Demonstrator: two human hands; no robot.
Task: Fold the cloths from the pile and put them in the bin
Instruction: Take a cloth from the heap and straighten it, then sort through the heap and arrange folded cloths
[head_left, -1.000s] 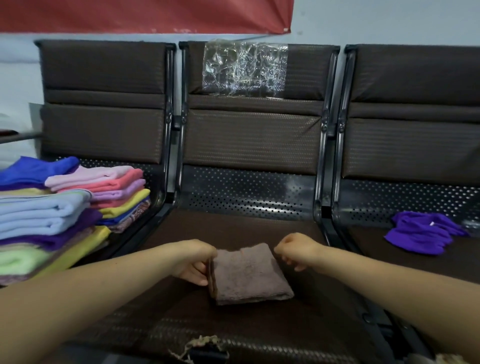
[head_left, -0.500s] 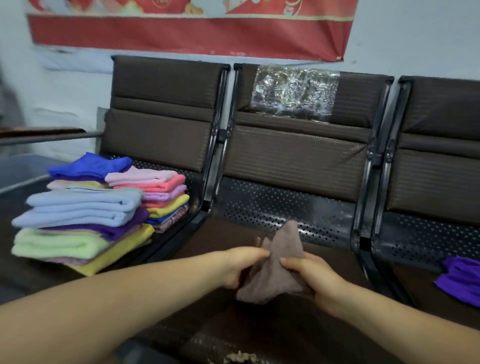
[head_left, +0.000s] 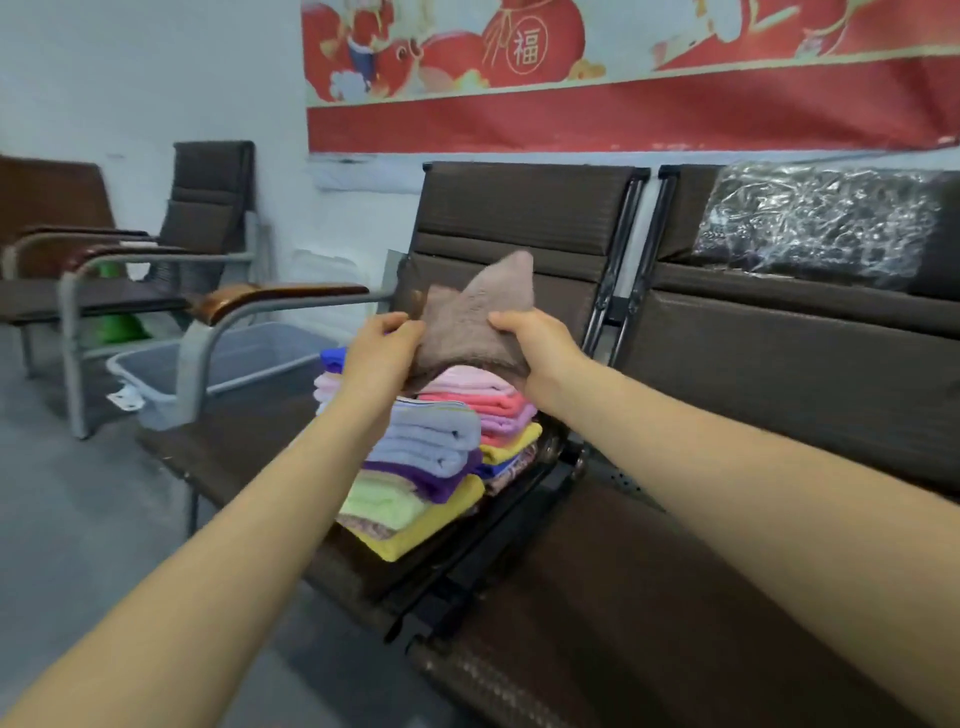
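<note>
The bench surface under the hands carries the stack of folded cloths, directly below both hands. A grey bin sits on the floor beyond the armrest, left of the left hand. The folded brown cloth is held between the hands, its lower edge just over the pink top of the stack, one corner pointing up. The left hand pinches its left edge; the right hand grips its right edge. Half a second ago the cloth was over the middle seat; now it is above the stack.
</note>
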